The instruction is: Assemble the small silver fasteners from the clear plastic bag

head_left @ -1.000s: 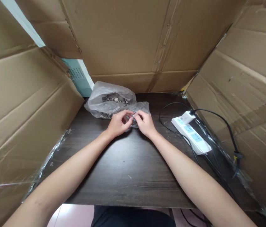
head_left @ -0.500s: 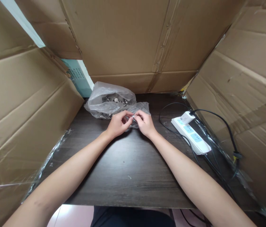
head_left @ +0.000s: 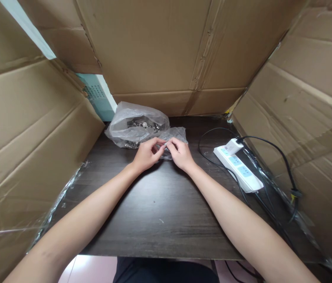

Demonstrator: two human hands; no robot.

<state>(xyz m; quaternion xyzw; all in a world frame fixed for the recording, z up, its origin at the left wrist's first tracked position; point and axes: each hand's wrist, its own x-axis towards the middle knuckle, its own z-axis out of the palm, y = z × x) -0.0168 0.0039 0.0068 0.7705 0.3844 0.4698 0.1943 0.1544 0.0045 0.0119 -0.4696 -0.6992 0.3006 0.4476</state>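
Between the fingertips of both hands is a small shiny metal piece (head_left: 165,144), mostly covered, its kind too small to make out. My left hand (head_left: 149,152) pinches it from the left with thumb and forefinger. From the right, my right hand (head_left: 180,152) closes on it with thumb and fingers. Just behind my left hand lies an open clear plastic bag (head_left: 142,112) containing several small metal parts (head_left: 145,125). A second crumpled plastic bag (head_left: 180,133) lies behind and under my hands, its contents hidden.
A white power strip (head_left: 242,171) with a plugged-in adapter (head_left: 233,146) lies on the right of the dark table (head_left: 154,220). Black cables (head_left: 283,157) loop around it. Cardboard walls (head_left: 160,47) stand at the back and both sides.
Both hands stay in nearly the same place. The fingertips have shifted slightly around the small metal piece, which shows a little less now.
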